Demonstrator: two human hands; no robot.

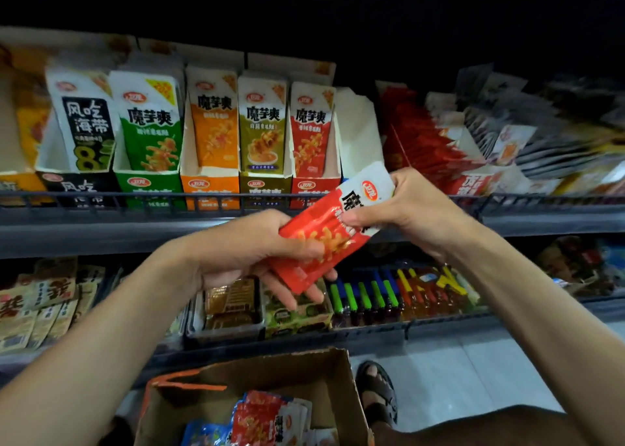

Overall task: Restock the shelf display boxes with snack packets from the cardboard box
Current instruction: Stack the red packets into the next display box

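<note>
The left hand (257,253) is gripping the lower end of the glossy, flat red snack packets (324,239) at frame centre. Their long axis is slanting up-right to the white top edge, which the right hand (406,209) is pinching. The card-walled red display box (313,185) is standing just above-left of that end, seemingly nearer the right hand, and the cardboard box (338,378) is lying open at lower centre.

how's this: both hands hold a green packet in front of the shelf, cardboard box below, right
Not green: the packet is red and white. The head view shows the left hand and right hand holding it in front of the shelf, cardboard box below.
</note>
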